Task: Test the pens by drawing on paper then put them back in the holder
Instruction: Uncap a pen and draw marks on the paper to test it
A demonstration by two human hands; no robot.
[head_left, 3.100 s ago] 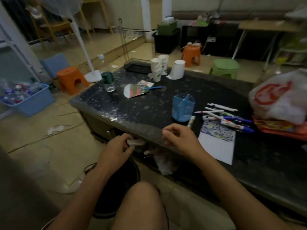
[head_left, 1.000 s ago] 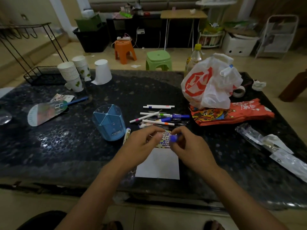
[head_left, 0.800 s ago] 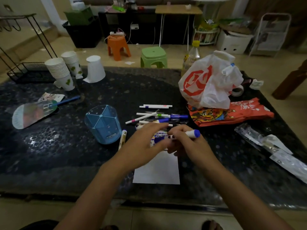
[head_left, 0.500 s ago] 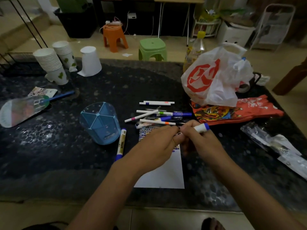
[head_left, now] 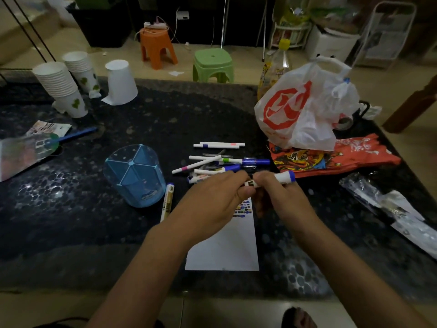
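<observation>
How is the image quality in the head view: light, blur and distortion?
Head view: dim light, with pale glare patches on the dark table; wide-angle bending at the edges; both hands around the marker look slightly soft; the paper stays readable.

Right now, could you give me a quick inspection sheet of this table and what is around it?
Surface: dark speckled table.
Job's things: blue pen holder, looks empty; loose pens beyond the paper, which bears colour marks at its far end; one marker on the table beside the holder.
Clutter: paper cups, white plastic bag, red packet, hand fan.
Hands: left hand and right hand both grip a blue-ended marker over the paper.
Cables: power strip with cords on the orange stool.
Surroundings: green stool, tiled floor.
</observation>
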